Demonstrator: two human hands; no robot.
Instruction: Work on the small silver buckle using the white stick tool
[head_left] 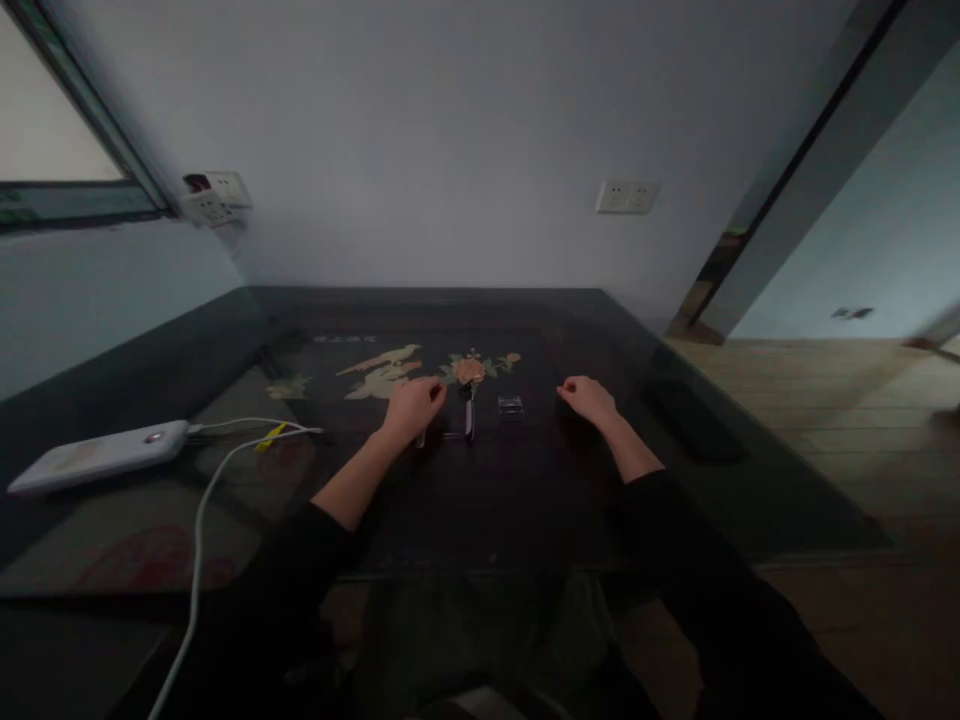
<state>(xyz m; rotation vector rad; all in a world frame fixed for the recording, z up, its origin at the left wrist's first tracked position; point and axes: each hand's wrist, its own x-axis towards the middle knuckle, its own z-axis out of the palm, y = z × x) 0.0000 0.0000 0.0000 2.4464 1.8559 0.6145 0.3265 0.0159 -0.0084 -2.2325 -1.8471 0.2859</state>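
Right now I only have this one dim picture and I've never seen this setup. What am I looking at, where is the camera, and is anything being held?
There is no machine here: a camera on a person's head looks forward and down at two bare hands over a dark glass-topped table. The left hand rests curled beside a small dark and silver tool; whether it grips anything is too dim to tell. The right hand lies on the table, holding nothing. Between them sits a small clear case. At far left lies a white power bank with a white cable plugged in.
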